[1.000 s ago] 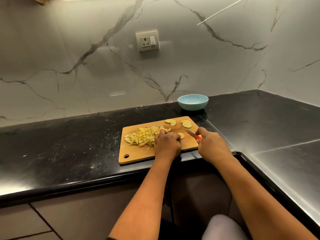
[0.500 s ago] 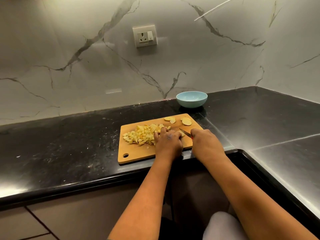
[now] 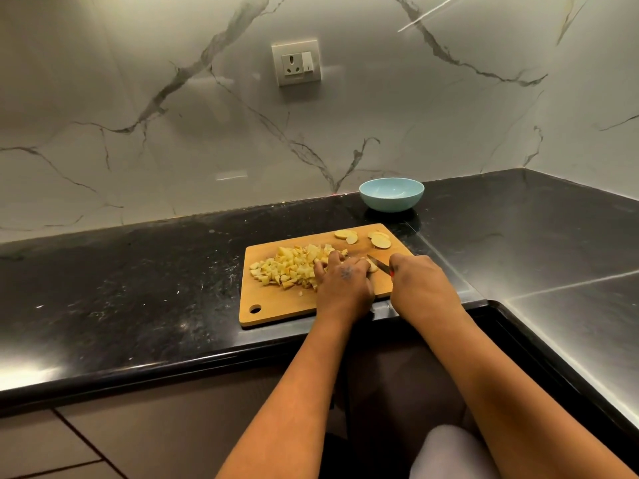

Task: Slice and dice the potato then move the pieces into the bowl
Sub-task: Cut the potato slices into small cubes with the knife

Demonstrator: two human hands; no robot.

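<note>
1. Left hand, fingers curled, pins a potato slice to the cutting board; the slice is mostly hidden under the fingers. The hold likely keeps it from sliding under the blade.
2. Right hand has a closed grip on the knife, red handle just peeking out, blade angled toward the left fingertips and onto the slice, set for dicing.
3. Diced pile sits on the board's left middle, touching the left hand's far side; probably pushed there to leave cutting room.
4. Uncut slices wait at the board's far right corner, apart from the pile, near the knife hand for easy pickup.
5. Bowl, light blue, stands on the black counter just beyond the board's far edge; no pieces visible in it, so the transfer is not begun.
6. Board lies near the counter's front edge, within easy arm reach.
</note>
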